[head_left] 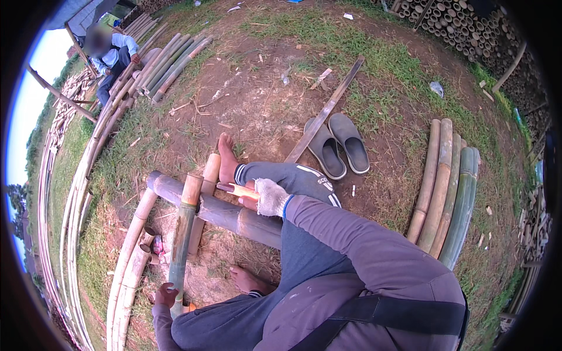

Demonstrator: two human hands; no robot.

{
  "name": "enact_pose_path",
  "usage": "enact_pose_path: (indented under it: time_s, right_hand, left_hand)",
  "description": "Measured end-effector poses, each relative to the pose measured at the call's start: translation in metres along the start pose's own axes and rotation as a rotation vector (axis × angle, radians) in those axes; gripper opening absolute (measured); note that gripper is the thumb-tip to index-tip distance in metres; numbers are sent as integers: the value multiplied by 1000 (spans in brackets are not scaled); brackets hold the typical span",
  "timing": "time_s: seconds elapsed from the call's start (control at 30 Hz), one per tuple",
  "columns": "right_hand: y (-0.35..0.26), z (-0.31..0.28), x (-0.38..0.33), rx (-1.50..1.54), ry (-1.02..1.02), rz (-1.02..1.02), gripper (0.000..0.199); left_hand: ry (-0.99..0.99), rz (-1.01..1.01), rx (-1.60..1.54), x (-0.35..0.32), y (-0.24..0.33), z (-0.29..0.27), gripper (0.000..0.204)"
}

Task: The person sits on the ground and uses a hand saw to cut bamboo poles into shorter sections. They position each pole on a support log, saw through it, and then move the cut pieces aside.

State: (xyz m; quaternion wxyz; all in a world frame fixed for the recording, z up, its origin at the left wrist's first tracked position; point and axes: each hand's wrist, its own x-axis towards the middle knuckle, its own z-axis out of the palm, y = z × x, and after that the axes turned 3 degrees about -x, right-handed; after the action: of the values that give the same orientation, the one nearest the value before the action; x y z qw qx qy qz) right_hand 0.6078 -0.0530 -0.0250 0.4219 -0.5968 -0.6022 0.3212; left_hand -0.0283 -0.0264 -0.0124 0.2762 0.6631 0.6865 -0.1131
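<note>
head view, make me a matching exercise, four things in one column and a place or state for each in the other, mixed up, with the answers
1. left hand
2. right hand
3. grey slippers
4. seated person

A. on the ground by a long flat strip
B. at the picture's upper left
C. in a whitish glove
D. at the lower part of a green bamboo pole

Pairs: 1-D, 2-C, 3-A, 4-B

Left fingers hold a bamboo pole, right fingers a tool.
</note>
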Motion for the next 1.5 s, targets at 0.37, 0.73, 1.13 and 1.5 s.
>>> enact_pose_path:
  time_s: [0.37, 0.73, 1.13, 1.5]
  right_hand:
    - [0, 0, 1, 7, -7, -5, 40]
    - [-3, 0, -2, -11, 46, -4, 40]
    - [-6, 6, 0, -45, 37, -68, 37]
    - [23, 21, 3, 309, -20, -51, 44]
  left_hand:
    - [27, 15, -17, 3, -12, 3, 52]
    - [30, 33, 20, -4, 3, -1, 52]
    - [23, 8, -146, -32, 13, 1, 23]
    - [127, -115, -25, -40, 43, -8, 53]
